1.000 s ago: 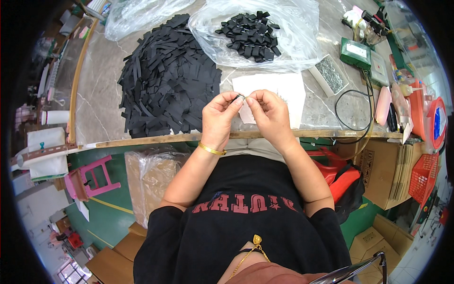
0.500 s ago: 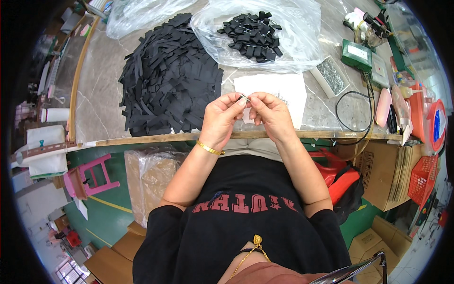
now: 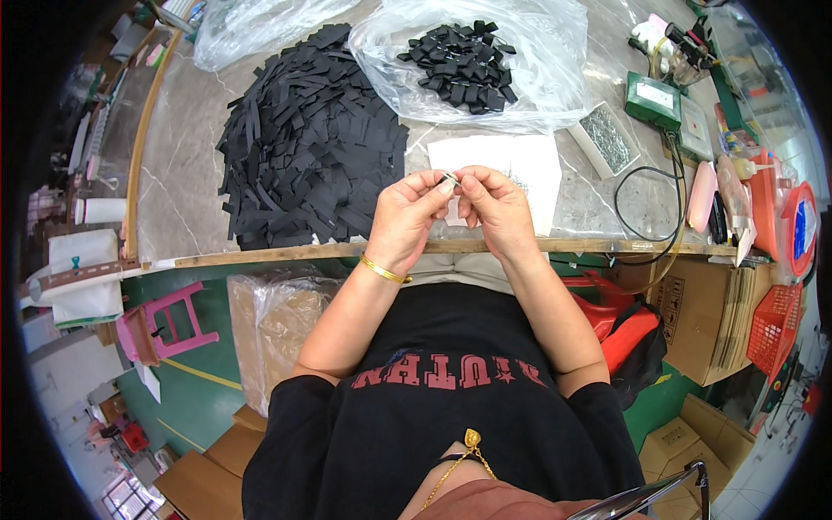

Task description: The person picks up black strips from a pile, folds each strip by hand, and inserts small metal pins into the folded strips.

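My left hand (image 3: pixel 411 212) and my right hand (image 3: pixel 498 208) meet over a white sheet (image 3: pixel 542 186) near the table's front edge. The fingers of both are closed in a pinch. Between the fingertips shows a small, thin silvery metal piece (image 3: pixel 449 178); its kind is too small to make out, and the fingers hide most of it. To the left of my hands lies a big heap of short black ribbon strips (image 3: pixel 312 147). Beyond the sheet, a smaller pile of folded black ribbon pieces (image 3: pixel 468 69) rests on a clear plastic bag (image 3: pixel 555 87).
An open white box (image 3: pixel 607 140) of many small silvery metal pieces stands right of the sheet. Farther right are a green device (image 3: pixel 653 100) with a looped black cable (image 3: pixel 617 206), and a pink object (image 3: pixel 703 197). A wooden strip (image 3: pixel 303 253) edges the marbled table.
My hands stay in almost the same place, with only a slight shift at the fingertips around the small metal piece. Nothing else has visibly moved.
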`<action>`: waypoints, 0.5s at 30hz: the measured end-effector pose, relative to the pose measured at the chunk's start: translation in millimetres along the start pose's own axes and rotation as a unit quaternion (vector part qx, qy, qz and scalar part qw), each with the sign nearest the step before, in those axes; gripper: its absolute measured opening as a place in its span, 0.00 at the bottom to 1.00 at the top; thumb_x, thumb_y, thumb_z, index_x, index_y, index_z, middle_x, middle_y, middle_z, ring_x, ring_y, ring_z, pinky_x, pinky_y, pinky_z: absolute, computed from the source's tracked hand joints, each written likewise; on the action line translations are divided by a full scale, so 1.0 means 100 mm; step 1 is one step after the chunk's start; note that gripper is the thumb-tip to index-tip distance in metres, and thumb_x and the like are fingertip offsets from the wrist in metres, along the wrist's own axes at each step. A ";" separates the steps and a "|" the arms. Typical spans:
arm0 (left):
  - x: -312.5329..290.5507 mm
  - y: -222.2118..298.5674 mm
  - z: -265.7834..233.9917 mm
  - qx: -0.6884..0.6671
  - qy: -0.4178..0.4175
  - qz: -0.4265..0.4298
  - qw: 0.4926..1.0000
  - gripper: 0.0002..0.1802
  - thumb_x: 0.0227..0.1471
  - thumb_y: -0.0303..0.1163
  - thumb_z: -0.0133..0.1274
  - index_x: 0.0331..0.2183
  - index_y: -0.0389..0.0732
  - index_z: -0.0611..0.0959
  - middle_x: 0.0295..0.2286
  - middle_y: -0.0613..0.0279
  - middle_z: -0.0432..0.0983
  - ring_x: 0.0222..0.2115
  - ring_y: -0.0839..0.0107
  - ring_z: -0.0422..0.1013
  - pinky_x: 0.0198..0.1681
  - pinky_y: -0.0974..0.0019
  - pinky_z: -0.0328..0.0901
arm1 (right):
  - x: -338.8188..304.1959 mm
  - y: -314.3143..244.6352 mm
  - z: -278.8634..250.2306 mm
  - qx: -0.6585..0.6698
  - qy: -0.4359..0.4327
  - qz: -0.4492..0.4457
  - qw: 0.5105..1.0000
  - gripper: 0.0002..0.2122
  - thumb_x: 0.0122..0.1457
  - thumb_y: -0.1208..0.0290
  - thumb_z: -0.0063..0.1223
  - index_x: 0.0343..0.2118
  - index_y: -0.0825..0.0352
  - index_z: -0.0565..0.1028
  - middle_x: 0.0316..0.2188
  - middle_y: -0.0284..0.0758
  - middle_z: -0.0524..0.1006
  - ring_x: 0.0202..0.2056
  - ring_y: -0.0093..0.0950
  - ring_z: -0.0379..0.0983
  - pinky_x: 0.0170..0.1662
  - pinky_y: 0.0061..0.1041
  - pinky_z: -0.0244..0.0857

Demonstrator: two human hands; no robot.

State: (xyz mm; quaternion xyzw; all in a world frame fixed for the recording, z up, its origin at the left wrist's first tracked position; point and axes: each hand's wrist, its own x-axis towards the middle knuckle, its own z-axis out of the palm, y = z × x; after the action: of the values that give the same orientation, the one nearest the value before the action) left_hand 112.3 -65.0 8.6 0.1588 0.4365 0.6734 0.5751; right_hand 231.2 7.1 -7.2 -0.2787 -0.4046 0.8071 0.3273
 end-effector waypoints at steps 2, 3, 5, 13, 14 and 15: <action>0.00 0.00 0.00 0.000 -0.001 -0.001 1.000 0.08 0.47 0.24 0.52 0.33 0.34 0.76 0.27 0.65 0.73 0.24 0.81 0.64 0.29 0.78 0.60 | 0.00 0.01 0.00 -0.005 0.006 -0.003 1.000 0.09 0.53 0.68 0.51 0.32 0.68 0.74 0.21 0.26 0.72 0.19 0.12 0.64 0.19 0.10 0.55; 0.00 0.01 0.01 0.006 -0.003 -0.004 1.000 0.08 0.47 0.24 0.52 0.33 0.34 0.76 0.27 0.65 0.73 0.24 0.81 0.64 0.29 0.78 0.60 | 0.00 0.01 -0.01 -0.004 0.006 -0.006 1.000 0.09 0.53 0.68 0.51 0.32 0.68 0.74 0.21 0.26 0.72 0.19 0.12 0.64 0.19 0.10 0.55; -0.01 0.01 0.01 0.011 -0.004 -0.007 1.000 0.08 0.47 0.24 0.52 0.33 0.34 0.76 0.27 0.65 0.73 0.24 0.81 0.64 0.29 0.78 0.60 | 0.00 0.02 -0.02 -0.004 0.005 -0.008 1.000 0.09 0.53 0.68 0.51 0.33 0.68 0.74 0.21 0.26 0.72 0.19 0.12 0.64 0.19 0.10 0.55; 0.00 0.00 0.02 -0.009 -0.008 -0.016 1.000 0.08 0.47 0.24 0.51 0.33 0.33 0.76 0.25 0.66 0.71 0.24 0.80 0.62 0.29 0.78 0.59 | -0.01 0.05 -0.02 0.018 0.001 -0.033 0.999 0.08 0.53 0.69 0.51 0.33 0.67 0.75 0.21 0.26 0.73 0.19 0.12 0.64 0.19 0.10 0.55; 0.00 0.00 0.03 -0.009 -0.007 -0.016 1.000 0.08 0.47 0.24 0.51 0.33 0.33 0.76 0.25 0.66 0.71 0.24 0.80 0.62 0.29 0.78 0.59 | -0.01 0.06 -0.03 0.018 0.001 -0.033 0.999 0.08 0.53 0.69 0.51 0.33 0.67 0.75 0.21 0.26 0.73 0.19 0.12 0.64 0.19 0.10 0.55; 0.00 0.00 0.03 -0.010 -0.006 -0.017 1.000 0.08 0.47 0.24 0.51 0.33 0.33 0.76 0.25 0.66 0.71 0.24 0.80 0.62 0.29 0.78 0.59 | -0.01 0.07 -0.03 0.009 0.005 -0.041 0.999 0.08 0.53 0.69 0.51 0.33 0.67 0.75 0.21 0.26 0.73 0.19 0.12 0.64 0.19 0.10 0.55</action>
State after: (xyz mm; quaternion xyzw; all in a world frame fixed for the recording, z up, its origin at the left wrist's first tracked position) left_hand 114.6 -63.8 9.8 0.1499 0.4291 0.6670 0.5903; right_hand 231.7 4.4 -14.8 -0.2624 -0.4068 0.7953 0.3649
